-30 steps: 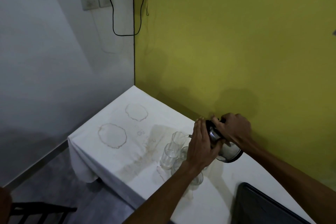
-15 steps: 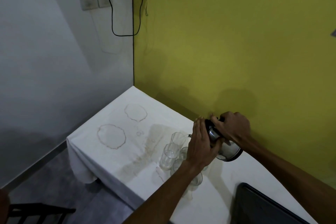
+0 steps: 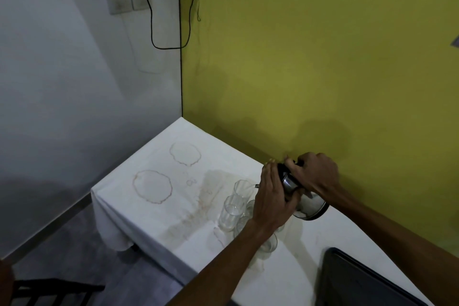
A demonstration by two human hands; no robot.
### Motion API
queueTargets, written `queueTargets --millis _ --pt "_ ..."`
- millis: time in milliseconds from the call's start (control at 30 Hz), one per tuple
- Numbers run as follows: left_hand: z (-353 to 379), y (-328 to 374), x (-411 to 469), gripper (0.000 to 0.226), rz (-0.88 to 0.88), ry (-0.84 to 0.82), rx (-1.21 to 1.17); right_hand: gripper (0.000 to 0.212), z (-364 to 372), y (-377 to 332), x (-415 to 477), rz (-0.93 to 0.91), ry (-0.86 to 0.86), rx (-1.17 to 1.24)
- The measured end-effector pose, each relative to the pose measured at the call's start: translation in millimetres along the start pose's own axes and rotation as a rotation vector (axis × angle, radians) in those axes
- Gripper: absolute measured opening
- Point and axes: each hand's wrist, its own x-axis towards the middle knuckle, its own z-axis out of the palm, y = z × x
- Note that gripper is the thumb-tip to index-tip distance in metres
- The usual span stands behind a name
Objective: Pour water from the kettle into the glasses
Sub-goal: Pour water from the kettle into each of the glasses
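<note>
A steel kettle with a black lid and base is tipped to the left above the table, its spout near the rim of the far tall glass. My right hand grips its handle from above. My left hand lies flat against the kettle's lid end. Several clear glasses cluster below: a second tall glass in front, and a short glass near my left forearm. Others are partly hidden behind my hand.
The table wears a white cloth with ring stains and a brown streak. A yellow wall runs close behind the kettle. A black flat object lies at the near right. A dark chair stands on the floor at lower left.
Both hands and the tilted kettle have stayed almost where they were; the view has shifted very slightly.
</note>
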Motion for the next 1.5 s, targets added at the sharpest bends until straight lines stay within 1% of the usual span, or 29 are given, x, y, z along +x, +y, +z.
queueTargets --millis 233,533,833,1067,1500 --pt "0.1 0.2 -0.4 0.102 -0.004 -0.001 0.002 0.064 0.4 -0.6 -0.3 0.009 -0.001 -0.003" --pt "1.4 -3.2 -3.8 0.098 -0.011 -0.004 -0.007 0.065 2.0 -1.6 -3.1 -0.06 -0.022 -0.063" --pt "0.8 -4.9 -3.4 0.099 -0.017 -0.012 -0.024 0.064 2.6 -3.5 -3.2 -0.048 0.015 -0.095" --pt "3.2 -7.7 -1.5 0.093 -0.017 -0.011 -0.029 0.064 2.9 -5.1 -2.4 -0.049 0.016 -0.102" --pt "-0.7 -4.0 0.9 0.102 -0.028 -0.009 -0.045 0.062 -3.6 -9.7 0.3 -0.057 0.002 -0.108"
